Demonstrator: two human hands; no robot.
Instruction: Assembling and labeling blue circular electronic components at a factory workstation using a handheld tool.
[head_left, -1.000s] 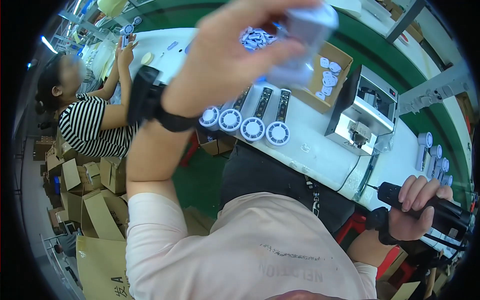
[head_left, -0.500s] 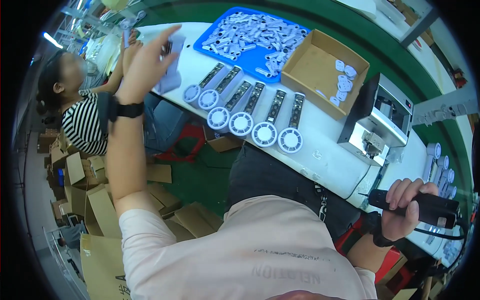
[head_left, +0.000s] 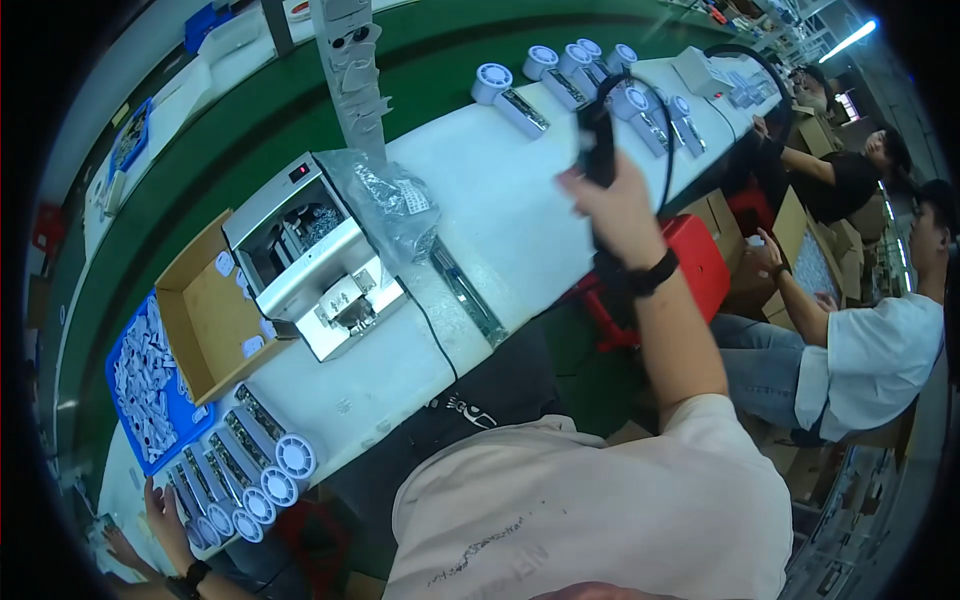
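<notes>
My right hand point(head_left: 628, 215), raised over the right part of the bench, is closed around a black electric screwdriver point(head_left: 598, 145) with a cable looping off it. At the far lower left, my left hand point(head_left: 168, 520) has its fingers apart beside a row of white handheld units point(head_left: 296, 455). Each unit has a round slotted head and a handle showing a bare circuit board. Whether the left fingers touch the endmost unit I cannot tell. More such units point(head_left: 520, 108) lie at the far right of the bench, beyond the screwdriver.
A silver-and-black machine point(head_left: 310, 260) stands mid-bench, a clear plastic bag point(head_left: 395, 205) beside it. Left of it are a cardboard box point(head_left: 205, 310) with white pieces and a blue tray point(head_left: 150, 380) of small white parts. A red stool point(head_left: 690, 265) and co-workers point(head_left: 870, 350) are at the right.
The view has swung to the right. My right hand has lifted the screwdriver from beside my body out over the bench. The left hand is now beside the row's end.
</notes>
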